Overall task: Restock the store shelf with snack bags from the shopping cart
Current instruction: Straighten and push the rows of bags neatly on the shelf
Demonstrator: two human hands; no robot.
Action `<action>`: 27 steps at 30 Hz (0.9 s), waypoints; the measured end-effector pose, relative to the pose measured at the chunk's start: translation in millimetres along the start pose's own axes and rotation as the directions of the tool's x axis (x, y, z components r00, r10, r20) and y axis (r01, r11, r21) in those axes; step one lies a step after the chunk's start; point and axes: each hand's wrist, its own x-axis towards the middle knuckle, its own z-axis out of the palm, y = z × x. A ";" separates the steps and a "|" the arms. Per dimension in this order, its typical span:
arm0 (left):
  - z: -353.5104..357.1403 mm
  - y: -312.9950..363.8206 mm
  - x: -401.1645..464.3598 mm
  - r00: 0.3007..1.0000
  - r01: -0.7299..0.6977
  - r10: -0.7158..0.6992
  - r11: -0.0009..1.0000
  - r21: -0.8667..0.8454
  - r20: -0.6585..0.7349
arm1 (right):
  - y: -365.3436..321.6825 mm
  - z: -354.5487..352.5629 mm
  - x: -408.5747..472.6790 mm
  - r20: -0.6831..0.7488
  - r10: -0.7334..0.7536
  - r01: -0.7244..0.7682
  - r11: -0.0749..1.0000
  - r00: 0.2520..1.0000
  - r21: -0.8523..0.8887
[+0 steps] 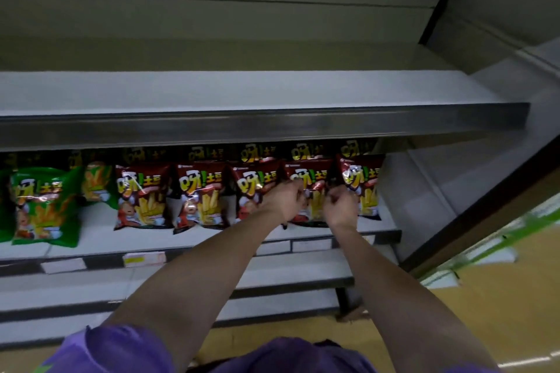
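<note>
Several dark red snack bags stand upright in a row on the middle shelf (pixel 212 238), with green snack bags (pixel 42 206) at the left end. Both my hands are at one red bag (pixel 309 179), second from the right. My left hand (pixel 285 200) grips its left side and my right hand (pixel 341 206) grips its right side, fingers closed on the foil. The rightmost red bag (pixel 362 182) stands just beside my right hand. More bags show in a back row under the upper shelf. The shopping cart is out of sight.
A bare white upper shelf (pixel 242 91) with a metal front lip overhangs the bags. Price labels (pixel 144 259) line the middle shelf's edge. Lower shelves (pixel 272 272) step out below. The shelf unit's right side panel (pixel 454 185) borders a yellow floor.
</note>
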 end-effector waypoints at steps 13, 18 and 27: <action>75.5 110.1 62.8 0.909 0.415 -0.357 0.813 -0.408 0.214 | 113.8 -46.7 114.4 0.145 0.159 -0.180 0.973 0.977 0.145; 83.3 123.3 72.7 0.876 0.480 -0.409 0.687 -0.545 0.256 | 78.3 -67.4 93.1 0.219 0.159 -0.215 0.941 0.963 0.260; 99.3 151.8 94.9 0.863 0.505 -0.348 0.580 -0.639 0.366 | 89.4 -91.7 113.0 -0.124 0.259 -0.254 0.966 0.958 0.059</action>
